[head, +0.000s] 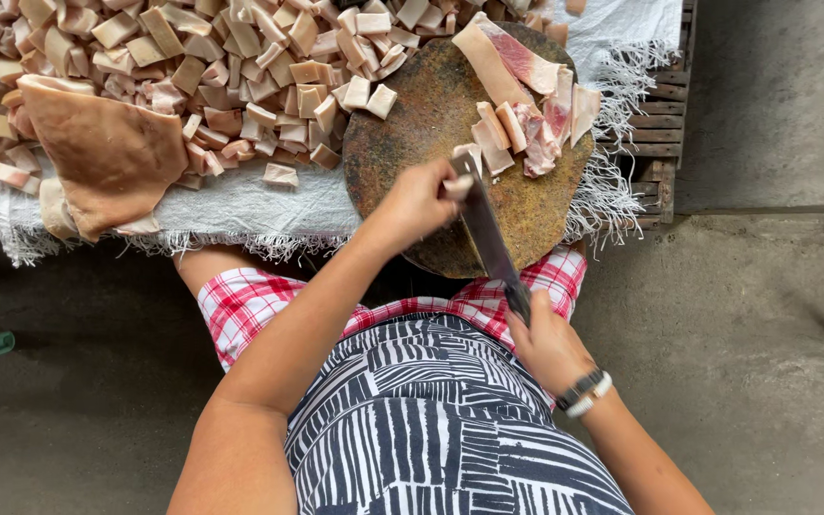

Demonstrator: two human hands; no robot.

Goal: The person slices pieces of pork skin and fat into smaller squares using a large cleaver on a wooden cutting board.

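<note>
Mostly done, judging by the heap of cut pieces (193, 67) filling upper left. Right hand (547, 345) wrapped tight on cleaver (486, 229) handle, lower centre. Left hand (422, 198) pinching a small scrap against the blade. Left uncut: strips (517, 86) on round block (412, 124), upper centre, plus skin sheet (107, 153) at left.

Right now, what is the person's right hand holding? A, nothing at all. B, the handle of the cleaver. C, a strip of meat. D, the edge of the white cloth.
B: the right hand is wrapped around the handle of the cleaver, whose blade runs up over the round board, while the left hand pinches at the blade's far end.
</note>
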